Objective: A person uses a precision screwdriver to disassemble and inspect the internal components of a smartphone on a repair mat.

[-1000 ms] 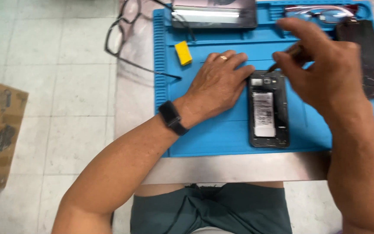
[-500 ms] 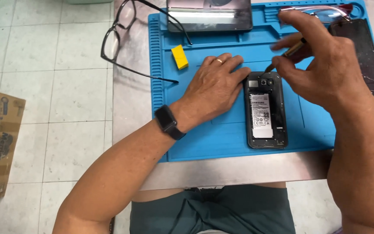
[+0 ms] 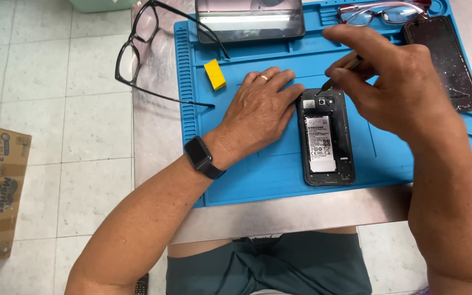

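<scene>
left hand point(image 3: 258, 112) is laid flat, fingers spread and gripping nothing, on the blue mat point(image 3: 247, 180), fingertips touching the left edge of the opened phone point(image 3: 326, 136); right hand point(image 3: 394, 82) is pinched shut on a thin tool point(image 3: 340, 74) whose tip is set at the phone's far end by the camera module. phone is lain back-up with battery exposed, long axis running near to far, just right of the left hand and nearer than the right one. black glasses point(image 3: 148, 49) are seen far left.
</scene>
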